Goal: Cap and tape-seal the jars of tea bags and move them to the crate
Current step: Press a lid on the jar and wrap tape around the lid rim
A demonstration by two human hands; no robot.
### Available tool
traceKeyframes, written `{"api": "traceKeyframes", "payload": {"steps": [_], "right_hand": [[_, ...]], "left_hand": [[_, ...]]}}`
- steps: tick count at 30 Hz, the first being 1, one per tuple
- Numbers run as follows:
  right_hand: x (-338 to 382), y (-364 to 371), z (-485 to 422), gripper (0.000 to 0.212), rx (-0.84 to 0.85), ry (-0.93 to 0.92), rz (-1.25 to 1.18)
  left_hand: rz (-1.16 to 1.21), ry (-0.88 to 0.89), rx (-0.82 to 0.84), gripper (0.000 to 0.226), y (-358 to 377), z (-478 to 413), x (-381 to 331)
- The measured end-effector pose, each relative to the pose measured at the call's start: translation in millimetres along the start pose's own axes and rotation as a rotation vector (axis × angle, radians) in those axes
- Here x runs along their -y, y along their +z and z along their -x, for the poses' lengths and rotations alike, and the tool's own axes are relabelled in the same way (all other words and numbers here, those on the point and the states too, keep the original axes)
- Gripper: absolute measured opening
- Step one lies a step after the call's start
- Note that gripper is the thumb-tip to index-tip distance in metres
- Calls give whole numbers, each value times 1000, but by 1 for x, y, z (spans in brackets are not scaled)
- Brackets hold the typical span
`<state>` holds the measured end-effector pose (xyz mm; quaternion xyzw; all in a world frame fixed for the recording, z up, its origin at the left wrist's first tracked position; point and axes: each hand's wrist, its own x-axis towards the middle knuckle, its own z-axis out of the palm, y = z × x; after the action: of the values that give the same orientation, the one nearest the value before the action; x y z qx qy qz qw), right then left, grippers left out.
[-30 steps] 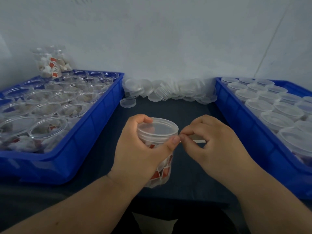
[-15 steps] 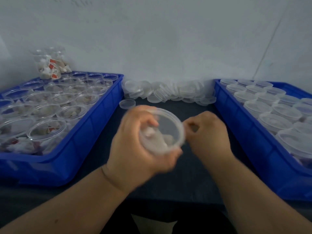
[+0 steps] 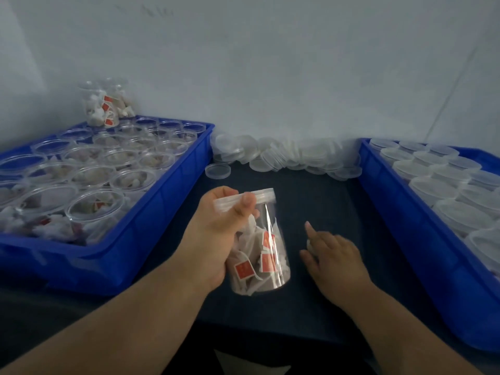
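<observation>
Above the tabletop (image 3: 311, 196), my left hand (image 3: 216, 239) grips the capped jar (image 3: 267, 255) near its lid, axis near upright. My right hand (image 3: 332, 255) rests beside it, fingers (image 3: 313, 232) loose, nearer the right crate (image 3: 405, 220).

This is a small packing workstation for batch hand work. A dark table (image 3: 311, 207) against a bare white wall (image 3: 270, 63) carries two blue plastic crates: the left crate (image 3: 151, 226) is packed with open jars of tea bags (image 3: 89, 174), the right crate (image 3: 400, 226) with capped jars (image 3: 433, 182). Between them a heap of loose clear lids (image 3: 292, 155) lies along the wall.
</observation>
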<state>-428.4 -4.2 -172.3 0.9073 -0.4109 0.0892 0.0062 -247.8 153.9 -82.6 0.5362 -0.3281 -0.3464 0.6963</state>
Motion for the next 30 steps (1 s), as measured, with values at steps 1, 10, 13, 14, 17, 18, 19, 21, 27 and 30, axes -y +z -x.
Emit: {"api": "traceKeyframes", "payload": {"steps": [1, 10, 13, 14, 17, 18, 19, 21, 27, 30], "right_hand": [[0, 2, 2, 66, 53, -5, -13], [37, -95, 14, 66, -108, 23, -1034], [61, -129, 16, 59, 111, -245, -1032], [67, -133, 17, 49, 156, -300, -1010], [68, -130, 19, 40, 205, -285, -1151], [66, -129, 20, 41, 220, -275, -1192], [63, -128, 22, 43, 227, -281, -1209], [57, -125, 25, 49, 237, -326, -1217], [40, -124, 32, 47, 222, -463, -1144], [35, -126, 36, 47, 275, -464, -1122]], "left_hand": [[6, 2, 11, 92, -1, 0, 1], [-115, 39, 53, 72, 8, 7, 2], [-212, 90, 114, 79, 17, 16, 4], [-188, 90, 132, 80, 18, 18, 4], [-144, 83, 154, 81, 14, 19, 3], [-150, 86, 171, 78, 10, 19, 2], [-158, 89, 192, 73, 7, 20, 1], [-158, 83, 241, 68, 2, 22, -3], [-80, 54, 418, 80, -7, 21, -3], [-107, 61, 475, 74, -14, 14, 5]]}}
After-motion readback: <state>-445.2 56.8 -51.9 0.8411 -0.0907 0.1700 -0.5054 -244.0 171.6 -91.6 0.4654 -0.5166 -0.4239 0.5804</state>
